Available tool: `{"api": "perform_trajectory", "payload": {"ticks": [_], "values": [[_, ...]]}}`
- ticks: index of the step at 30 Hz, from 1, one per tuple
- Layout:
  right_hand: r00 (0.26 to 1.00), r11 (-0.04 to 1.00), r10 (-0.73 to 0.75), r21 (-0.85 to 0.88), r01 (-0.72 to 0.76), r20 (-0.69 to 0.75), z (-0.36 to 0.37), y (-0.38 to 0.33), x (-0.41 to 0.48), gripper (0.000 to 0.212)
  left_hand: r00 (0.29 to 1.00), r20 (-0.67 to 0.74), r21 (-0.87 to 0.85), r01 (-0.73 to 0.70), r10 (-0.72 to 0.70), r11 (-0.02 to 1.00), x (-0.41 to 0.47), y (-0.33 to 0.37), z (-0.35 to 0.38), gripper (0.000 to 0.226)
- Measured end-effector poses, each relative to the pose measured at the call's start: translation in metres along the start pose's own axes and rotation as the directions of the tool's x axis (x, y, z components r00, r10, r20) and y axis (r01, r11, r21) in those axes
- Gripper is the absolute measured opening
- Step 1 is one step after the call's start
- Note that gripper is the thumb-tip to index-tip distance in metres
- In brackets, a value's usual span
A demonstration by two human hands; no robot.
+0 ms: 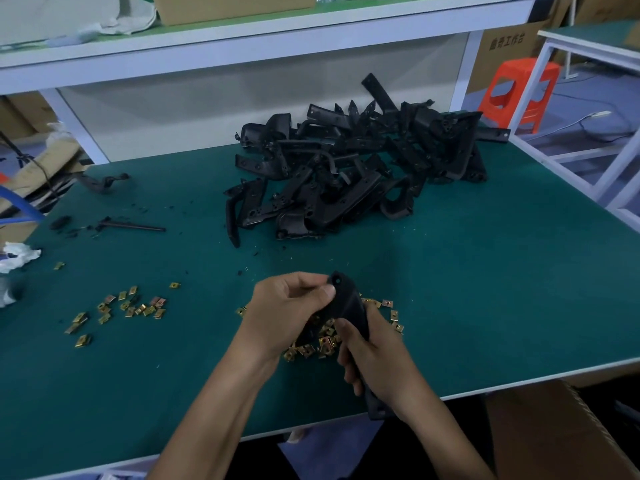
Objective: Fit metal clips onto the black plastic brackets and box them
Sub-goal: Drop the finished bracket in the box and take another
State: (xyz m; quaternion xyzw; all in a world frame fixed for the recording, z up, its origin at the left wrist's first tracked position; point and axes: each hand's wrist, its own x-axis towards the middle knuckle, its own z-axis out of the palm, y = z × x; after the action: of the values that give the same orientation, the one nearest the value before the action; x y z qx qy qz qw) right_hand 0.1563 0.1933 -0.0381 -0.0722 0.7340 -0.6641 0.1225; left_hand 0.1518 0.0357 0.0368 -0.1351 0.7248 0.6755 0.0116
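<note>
At the near edge of the worktop (485, 289), a black bracket (349, 303) is held in both hands.
Its long axis runs from 12 o'clock to 5 o'clock. The far end is pinched by the left hand (291, 306) and the near end is gripped by the right hand (377, 362). Metal clips (322, 342) lie directly beneath, and a cardboard box (554, 431) stands at 4 o'clock, nearer the right hand.

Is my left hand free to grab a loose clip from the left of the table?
Probably not yet: the left hand grips the black bracket together with the right hand. Nothing stands between it and the clips, so it need only let go.
</note>
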Motion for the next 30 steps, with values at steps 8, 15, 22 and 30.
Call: {"api": "perform_trajectory", "payload": {"ticks": [8, 15, 22, 30], "values": [[0.999, 0.998, 0.005, 0.068, -0.003, -0.032, 0.003, -0.003, -0.002, 0.015, 0.995, 0.060, 0.060, -0.080, 0.076, 0.995, -0.012, -0.003, 0.002, 0.030], [0.994, 0.971, 0.076, 0.232, -0.057, -0.073, -0.001, -0.011, -0.022, 0.008, 0.971, 0.072, 0.269, -0.239, 0.228, 0.933, -0.021, 0.001, 0.018, 0.029], [0.922, 0.963, 0.139, 0.264, -0.042, -0.361, -0.042, 0.002, -0.102, 0.017, 0.940, 0.239, 0.536, -0.337, 0.244, 0.774, -0.034, -0.004, 0.095, 0.019], [0.729, 0.955, 0.180, 0.296, 0.032, -0.660, -0.087, 0.005, -0.196, 0.016, 0.806, 0.527, 0.484, -0.544, 0.268, 0.686, -0.073, -0.001, 0.178, 0.034]]}}
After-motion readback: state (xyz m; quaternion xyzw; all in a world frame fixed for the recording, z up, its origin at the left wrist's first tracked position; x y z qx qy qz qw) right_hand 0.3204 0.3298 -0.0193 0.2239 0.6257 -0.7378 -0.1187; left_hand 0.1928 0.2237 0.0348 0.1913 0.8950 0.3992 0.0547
